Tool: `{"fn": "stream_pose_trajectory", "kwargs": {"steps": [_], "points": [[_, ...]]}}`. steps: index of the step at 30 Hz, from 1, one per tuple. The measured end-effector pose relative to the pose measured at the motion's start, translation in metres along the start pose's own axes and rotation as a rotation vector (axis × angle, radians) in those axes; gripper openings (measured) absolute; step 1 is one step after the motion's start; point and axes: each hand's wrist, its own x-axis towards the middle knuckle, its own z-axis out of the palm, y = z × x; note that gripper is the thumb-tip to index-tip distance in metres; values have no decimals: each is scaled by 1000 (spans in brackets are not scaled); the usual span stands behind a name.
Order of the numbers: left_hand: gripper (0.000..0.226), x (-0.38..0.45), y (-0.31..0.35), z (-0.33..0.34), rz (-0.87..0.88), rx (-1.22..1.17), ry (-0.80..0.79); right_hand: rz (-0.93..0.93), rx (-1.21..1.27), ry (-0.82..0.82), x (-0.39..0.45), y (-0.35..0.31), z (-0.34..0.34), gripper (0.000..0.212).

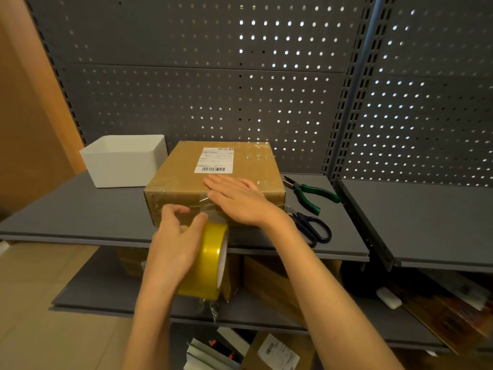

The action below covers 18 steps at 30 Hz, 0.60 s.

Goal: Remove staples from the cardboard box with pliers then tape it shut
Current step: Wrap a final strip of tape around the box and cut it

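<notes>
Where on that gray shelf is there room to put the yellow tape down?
Bare shelf lies left of the cardboard box, in front of the white bin. The next shelf to the right looks free too. Beside the box's right it is crowded: pliers and scissors.

White bin (124, 162), scissors (312, 227) on shelf (80, 214)

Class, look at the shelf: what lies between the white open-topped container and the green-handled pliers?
In the head view, the brown cardboard box sits between the white container and the green-handled pliers, with the right hand flat on it.
</notes>
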Motion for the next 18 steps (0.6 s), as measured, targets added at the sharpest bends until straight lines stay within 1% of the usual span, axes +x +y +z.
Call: {"fn": "stream_pose_trajectory", "kwargs": {"steps": [3, 7, 9, 12, 18], "points": [[20, 3, 3, 0, 16, 56, 21, 1, 16, 10, -1, 0, 0, 46], [14, 2, 4, 2, 31, 85, 3, 5, 21, 16, -2, -1, 0, 46], [13, -1, 2, 4, 41, 80, -5, 5, 28, 20, -2, -1, 0, 46], [14, -2, 2, 6, 9, 78, -25, 11, 36, 34, -2, -1, 1, 45], [13, 3, 3, 6, -5, 99, -93, 8, 34, 40, -2, -1, 2, 45]]}}
